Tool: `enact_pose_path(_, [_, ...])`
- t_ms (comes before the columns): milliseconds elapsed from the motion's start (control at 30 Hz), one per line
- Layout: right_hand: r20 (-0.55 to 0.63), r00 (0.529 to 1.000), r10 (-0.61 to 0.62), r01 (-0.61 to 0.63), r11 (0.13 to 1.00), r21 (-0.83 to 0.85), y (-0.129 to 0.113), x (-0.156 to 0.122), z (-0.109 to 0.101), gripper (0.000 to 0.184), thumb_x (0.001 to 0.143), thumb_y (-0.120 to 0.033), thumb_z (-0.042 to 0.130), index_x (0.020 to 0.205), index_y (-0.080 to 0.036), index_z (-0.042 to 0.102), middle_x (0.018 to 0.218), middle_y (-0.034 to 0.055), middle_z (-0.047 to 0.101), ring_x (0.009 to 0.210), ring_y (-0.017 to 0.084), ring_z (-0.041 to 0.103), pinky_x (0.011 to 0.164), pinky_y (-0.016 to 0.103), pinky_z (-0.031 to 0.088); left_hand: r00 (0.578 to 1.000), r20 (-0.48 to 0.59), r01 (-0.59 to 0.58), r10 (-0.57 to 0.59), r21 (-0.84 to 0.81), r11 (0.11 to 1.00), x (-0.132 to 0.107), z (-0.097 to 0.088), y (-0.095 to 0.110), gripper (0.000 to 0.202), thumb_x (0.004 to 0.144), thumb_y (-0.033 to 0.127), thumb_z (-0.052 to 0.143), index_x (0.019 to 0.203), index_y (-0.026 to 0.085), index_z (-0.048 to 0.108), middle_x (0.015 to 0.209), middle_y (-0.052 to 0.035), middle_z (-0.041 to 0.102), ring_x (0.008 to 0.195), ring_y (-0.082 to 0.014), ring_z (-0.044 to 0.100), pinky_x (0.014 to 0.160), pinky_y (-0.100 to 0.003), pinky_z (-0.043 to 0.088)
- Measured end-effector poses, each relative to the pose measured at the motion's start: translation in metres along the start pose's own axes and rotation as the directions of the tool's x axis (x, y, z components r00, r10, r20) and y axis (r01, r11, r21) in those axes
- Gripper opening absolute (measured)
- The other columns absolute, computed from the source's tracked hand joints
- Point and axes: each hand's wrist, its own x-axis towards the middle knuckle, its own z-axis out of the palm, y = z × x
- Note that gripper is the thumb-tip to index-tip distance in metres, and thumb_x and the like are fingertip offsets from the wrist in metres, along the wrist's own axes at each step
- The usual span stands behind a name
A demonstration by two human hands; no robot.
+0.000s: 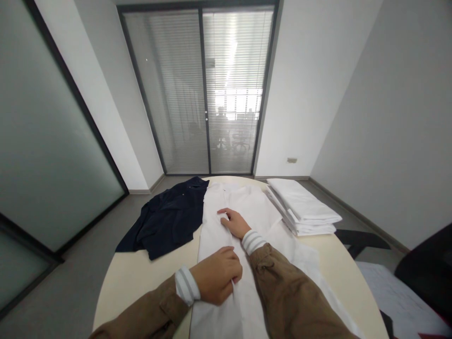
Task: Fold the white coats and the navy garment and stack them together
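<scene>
Left hand (217, 274) fingers pinched on white shirt (243, 212) placket, table (141, 273) centre. Right hand (235, 222) flat, fingers together, farther up. Navy jacket (169, 216) at left edge, folded white stack (302, 205) at right.

White walls (307, 94) flank a blind-covered glass sliding door (203, 89); grey floor (70, 278) surrounds the round cream tabletop (134, 278).

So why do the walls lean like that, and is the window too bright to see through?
In the head view, the wide lens bends the walls and door frame outward; the blinds blow out to glare in the middle; the white shirt under the left hand and right hand stays evenly lit, with soft shadows.
</scene>
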Motion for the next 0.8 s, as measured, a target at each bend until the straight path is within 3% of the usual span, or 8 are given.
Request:
enact_pose_path(100, [-0.005,1.0,0.002,-0.002,1.0,0.02,-0.001,0.0,-0.001,0.038,0.079,-0.023,0.057,0.115,-0.021,0.068,0.062,-0.0066,0.046,0.062,0.014,0.044,0.066,0.027,0.036,1.0,-0.018,0.023,-0.024,-0.059,0.998,-0.001,0.001,0.003,0.024,0.067,0.007,0.051,0.084,0.023,0.048,0.083,-0.0002,0.059,0.084,-0.0175,0.056,0.116,-0.039,0.029])
enact_pose_path(200, [-0.035,0.999,0.019,-0.018,0.999,0.028,-0.002,0.001,-0.003,0.038,0.075,-0.02,0.057,0.112,-0.021,0.07,0.062,-0.0065,0.045,0.062,0.014,0.044,0.066,0.027,0.037,0.999,0.006,-0.042,0.042,-0.072,0.997,-0.001,0.007,0.006,0.026,0.066,0.01,0.054,0.088,0.024,0.056,0.085,-0.0001,0.062,0.09,-0.0185,0.058,0.118,-0.041,0.025])
enact_pose_path(267, [-0.067,0.997,0.033,-0.031,0.999,0.018,-0.002,0.001,-0.003,0.036,0.076,-0.021,0.056,0.108,-0.02,0.071,0.063,-0.0059,0.045,0.062,0.014,0.045,0.067,0.028,0.038,0.996,0.031,-0.087,0.089,-0.07,0.994,-0.002,0.012,0.009,0.019,0.065,0.013,0.056,0.081,0.024,0.058,0.082,-0.0003,0.063,0.091,-0.0201,0.058,0.118,-0.044,0.024])
enact_pose_path(367, [-0.085,0.996,0.021,-0.021,1.0,0.002,0.001,0.003,-0.002,0.034,0.078,-0.021,0.053,0.106,-0.02,0.072,0.065,-0.0052,0.047,0.062,0.014,0.046,0.069,0.028,0.039,0.991,0.043,-0.124,0.128,-0.088,0.988,-0.002,0.016,0.014,0.012,0.065,0.015,0.056,0.074,0.023,0.055,0.079,-0.0004,0.063,0.086,-0.0201,0.058,0.116,-0.044,0.026])
enact_pose_path(533, [-0.09,0.996,0.01,-0.01,1.0,0.003,0.006,0.004,0.001,0.033,0.078,-0.022,0.054,0.106,-0.02,0.072,0.067,-0.0044,0.051,0.062,0.013,0.047,0.069,0.028,0.04,0.996,-0.026,-0.09,0.088,-0.152,0.984,-0.001,0.016,0.018,0.022,0.066,0.01,0.05,0.083,0.023,0.055,0.082,-0.0004,0.065,0.081,-0.0171,0.058,0.114,-0.039,0.032])
enact_pose_path(800, [-0.099,0.995,0.0,-0.01,0.995,-0.098,0.006,0.0,0.002,0.026,0.084,-0.027,0.06,0.105,-0.023,0.073,0.074,-0.0006,0.062,0.066,0.015,0.053,0.072,0.028,0.043,0.961,0.104,-0.231,0.256,-0.209,0.95,0.0,0.035,0.017,0.01,0.069,0.015,0.059,0.074,0.023,0.06,0.078,-0.0008,0.069,0.092,-0.0216,0.06,0.099,-0.037,0.041])
